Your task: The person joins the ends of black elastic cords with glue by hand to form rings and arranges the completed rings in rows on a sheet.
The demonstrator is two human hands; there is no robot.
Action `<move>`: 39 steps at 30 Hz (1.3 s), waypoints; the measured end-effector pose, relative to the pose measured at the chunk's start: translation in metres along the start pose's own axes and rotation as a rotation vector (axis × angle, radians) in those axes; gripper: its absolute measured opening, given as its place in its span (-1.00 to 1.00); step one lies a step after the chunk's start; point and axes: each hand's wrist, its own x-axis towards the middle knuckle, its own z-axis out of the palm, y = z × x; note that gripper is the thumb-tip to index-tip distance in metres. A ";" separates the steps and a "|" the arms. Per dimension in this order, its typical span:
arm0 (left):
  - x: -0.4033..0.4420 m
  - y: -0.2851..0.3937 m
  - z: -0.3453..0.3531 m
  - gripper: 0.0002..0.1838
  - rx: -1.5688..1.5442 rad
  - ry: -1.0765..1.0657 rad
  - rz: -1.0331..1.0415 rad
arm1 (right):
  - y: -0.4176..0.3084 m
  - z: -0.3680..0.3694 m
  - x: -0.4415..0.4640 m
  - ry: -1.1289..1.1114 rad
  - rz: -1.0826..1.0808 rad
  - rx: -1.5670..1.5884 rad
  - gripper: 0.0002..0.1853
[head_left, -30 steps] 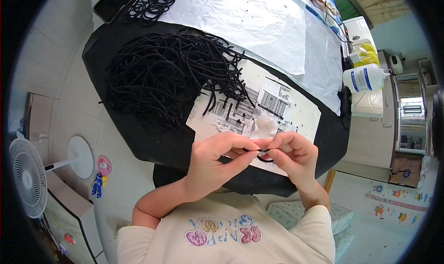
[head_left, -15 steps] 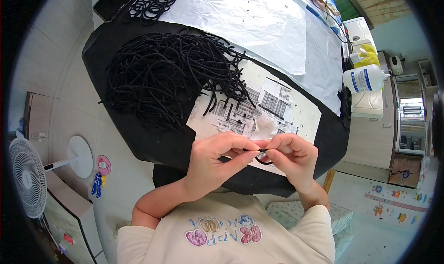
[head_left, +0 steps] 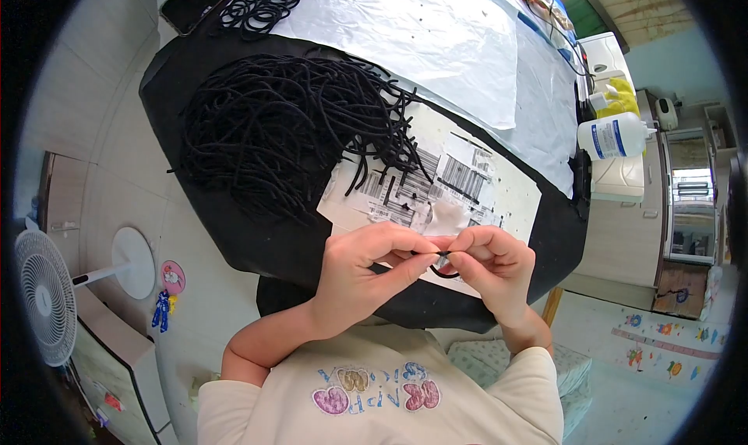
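Thumb and fingers of my left hand (head_left: 372,264) pinch one part of a short black cord (head_left: 446,273). My right hand (head_left: 496,270) pinches it from the other side, the fingertips of both hands almost meeting. Below them the cord bends in a small loop, and its ends are mostly hidden by the fingers. Both hands hover over the near edge of a pale board (head_left: 518,199) with barcode labels (head_left: 465,172) stuck on it. Past my left hand lies a large tangled heap of cut black cords (head_left: 273,133), some strands reaching onto the board.
Finished-looking black loops (head_left: 269,5) lie at the far left beside a dark phone-like device (head_left: 195,5). White plastic sheeting (head_left: 405,40) covers the table's far side. A white bottle (head_left: 615,135) stands at the right. On the floor at left is a fan (head_left: 48,297).
The view has shifted very slightly. Both hands keep their pinch on the cord in nearly the same place.
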 end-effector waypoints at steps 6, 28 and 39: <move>0.000 -0.001 0.000 -0.88 -0.017 0.000 0.001 | 0.000 0.000 0.000 -0.003 0.008 -0.006 -0.84; 0.000 0.000 0.001 -0.90 0.025 0.006 0.035 | 0.002 0.007 -0.004 0.053 -0.014 -0.113 -0.85; -0.002 0.002 0.000 -0.87 0.138 -0.048 0.080 | 0.007 0.005 -0.009 0.072 -0.044 -0.100 -0.84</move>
